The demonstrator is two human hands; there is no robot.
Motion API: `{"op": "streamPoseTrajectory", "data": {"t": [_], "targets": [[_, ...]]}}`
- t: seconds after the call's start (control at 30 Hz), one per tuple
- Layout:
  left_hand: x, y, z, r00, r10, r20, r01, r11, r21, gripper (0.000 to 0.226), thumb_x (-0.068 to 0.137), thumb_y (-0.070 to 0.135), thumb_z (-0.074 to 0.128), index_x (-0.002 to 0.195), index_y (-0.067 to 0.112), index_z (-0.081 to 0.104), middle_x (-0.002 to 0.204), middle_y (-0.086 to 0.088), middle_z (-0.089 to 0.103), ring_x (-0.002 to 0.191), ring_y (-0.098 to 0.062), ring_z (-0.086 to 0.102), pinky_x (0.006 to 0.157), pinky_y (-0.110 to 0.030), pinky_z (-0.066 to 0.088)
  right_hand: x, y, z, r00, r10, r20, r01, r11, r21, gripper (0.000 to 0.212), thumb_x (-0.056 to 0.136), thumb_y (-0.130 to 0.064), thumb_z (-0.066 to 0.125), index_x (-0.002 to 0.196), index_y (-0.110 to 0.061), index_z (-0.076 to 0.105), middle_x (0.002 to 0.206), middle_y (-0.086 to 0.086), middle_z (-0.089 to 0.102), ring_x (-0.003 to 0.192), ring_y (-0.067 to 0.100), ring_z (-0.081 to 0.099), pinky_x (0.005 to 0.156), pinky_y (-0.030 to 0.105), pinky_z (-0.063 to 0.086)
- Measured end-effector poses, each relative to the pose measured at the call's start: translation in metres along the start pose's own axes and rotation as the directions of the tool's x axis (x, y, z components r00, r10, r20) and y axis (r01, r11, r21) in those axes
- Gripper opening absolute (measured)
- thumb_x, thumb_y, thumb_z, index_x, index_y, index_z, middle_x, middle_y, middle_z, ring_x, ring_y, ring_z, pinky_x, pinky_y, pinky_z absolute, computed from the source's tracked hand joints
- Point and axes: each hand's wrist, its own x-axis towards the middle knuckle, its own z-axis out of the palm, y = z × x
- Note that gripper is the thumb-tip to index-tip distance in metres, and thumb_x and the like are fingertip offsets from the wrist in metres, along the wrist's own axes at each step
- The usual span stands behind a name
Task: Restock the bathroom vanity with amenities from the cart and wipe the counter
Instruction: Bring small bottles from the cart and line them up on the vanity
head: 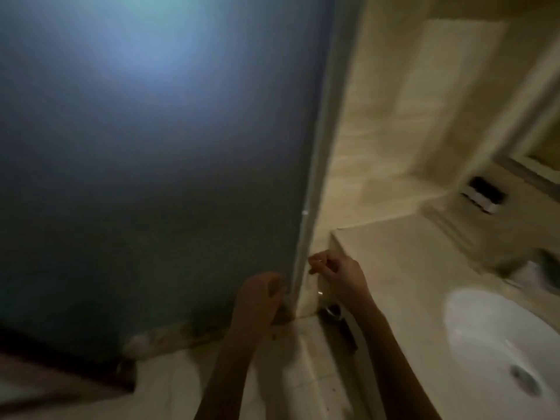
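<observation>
Beige stone surface [400, 268] with the white sink [485, 328] lies off to the right of both our hands, so our right hand [336, 275], fingers curled in a pinch we can't tell holds anything, is nearer than our left hand [262, 298], curled round the frosted door [151, 177] edge.

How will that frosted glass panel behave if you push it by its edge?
The frosted glass panel looks rigid and probably heavy, being tall and metal-framed. Its smooth face is likely slippery; the left hand grips its edge strip instead.
</observation>
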Motion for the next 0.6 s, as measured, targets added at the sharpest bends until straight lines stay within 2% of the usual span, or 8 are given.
{"op": "streamPoseTrajectory", "data": {"t": [0.1,0.13,0.23,0.33,0.37,0.47,0.5,0.6], "targets": [[-0.036,-0.056,-0.067,0.975,-0.138,-0.177,0.143,0.990,0.013,0.033,0.092,0.023,0.061,0.121,0.010,0.062,0.122,-0.010,0.064,0.113,-0.023,0.059,0.099,-0.031,0.042,0.009,-0.057,0.074,0.968,-0.160,0.195,0.171,0.984,-0.040,0.010,0.090,-0.020,0.065,0.096,-0.018,0.073,0.085,-0.005,0.071,0.074,-0.005,0.061,0.067,0.006,0.041],[-0.052,-0.074,-0.090,0.955,-0.174,-0.240,0.187,0.982,0.031,0.033,0.093,0.025,0.060,0.122,0.010,0.062,0.122,-0.009,0.063,0.114,-0.023,0.058,0.099,-0.030,0.041,0.006,-0.078,0.101,0.944,-0.205,0.260,0.223,0.974,-0.042,0.012,0.090,-0.020,0.065,0.098,-0.016,0.073,0.087,-0.005,0.070,0.077,-0.003,0.061,0.066,0.004,0.039],[-0.110,-0.129,-0.151,0.850,-0.311,-0.424,0.325,0.945,-0.042,0.033,0.088,0.026,0.065,0.119,0.013,0.065,0.116,-0.008,0.067,0.109,-0.022,0.061,0.097,-0.035,0.045,-0.021,-0.137,0.182,0.846,-0.333,0.416,0.370,0.929,-0.008,0.011,0.089,-0.019,0.066,0.097,-0.015,0.073,0.091,-0.003,0.069,0.084,0.008,0.062,0.067,0.003,0.038],[-0.178,-0.169,-0.204,0.722,-0.423,-0.548,0.444,0.890,-0.103,0.028,0.088,0.024,0.065,0.114,0.018,0.067,0.109,-0.001,0.069,0.101,-0.016,0.064,0.091,-0.024,0.046,-0.064,-0.191,0.254,0.718,-0.437,0.542,0.470,0.879,0.085,0.011,0.087,-0.014,0.067,0.097,-0.011,0.073,0.090,-0.002,0.068,0.080,0.007,0.061,0.069,0.003,0.039],[-0.200,-0.182,-0.219,0.684,-0.440,-0.582,0.477,0.873,-0.099,0.026,0.088,0.023,0.065,0.113,0.018,0.068,0.108,-0.001,0.070,0.101,-0.016,0.064,0.089,-0.022,0.043,-0.079,-0.206,0.276,0.672,-0.459,0.580,0.489,0.864,0.118,0.011,0.087,-0.013,0.068,0.097,-0.011,0.073,0.090,-0.004,0.067,0.080,0.007,0.062,0.072,0.005,0.042],[-0.259,-0.211,-0.252,0.590,-0.506,-0.629,0.567,0.814,-0.123,0.025,0.088,0.024,0.064,0.112,0.022,0.067,0.106,0.002,0.070,0.099,-0.017,0.065,0.086,-0.025,0.046,-0.120,-0.238,0.336,0.536,-0.514,0.670,0.534,0.821,0.202,0.011,0.087,-0.017,0.069,0.097,-0.020,0.073,0.094,-0.006,0.071,0.086,0.010,0.067,0.085,0.029,0.052],[-0.278,-0.219,-0.260,0.551,-0.531,-0.644,0.592,0.793,-0.147,0.025,0.088,0.024,0.064,0.113,0.023,0.067,0.107,0.004,0.070,0.098,-0.016,0.065,0.084,-0.025,0.046,-0.133,-0.247,0.355,0.489,-0.517,0.702,0.542,0.811,0.220,0.011,0.088,-0.020,0.068,0.098,-0.021,0.072,0.096,-0.005,0.072,0.088,0.011,0.067,0.086,0.033,0.053],[-0.332,-0.237,-0.269,0.415,-0.577,-0.703,0.626,0.742,-0.240,0.027,0.087,0.024,0.066,0.114,0.022,0.066,0.109,0.006,0.069,0.096,-0.013,0.064,0.082,-0.020,0.044,-0.180,-0.273,0.400,0.354,-0.482,0.802,0.575,0.788,0.220,0.015,0.091,-0.027,0.062,0.105,-0.023,0.069,0.105,-0.005,0.069,0.098,0.012,0.063,0.094,0.036,0.049]]}}
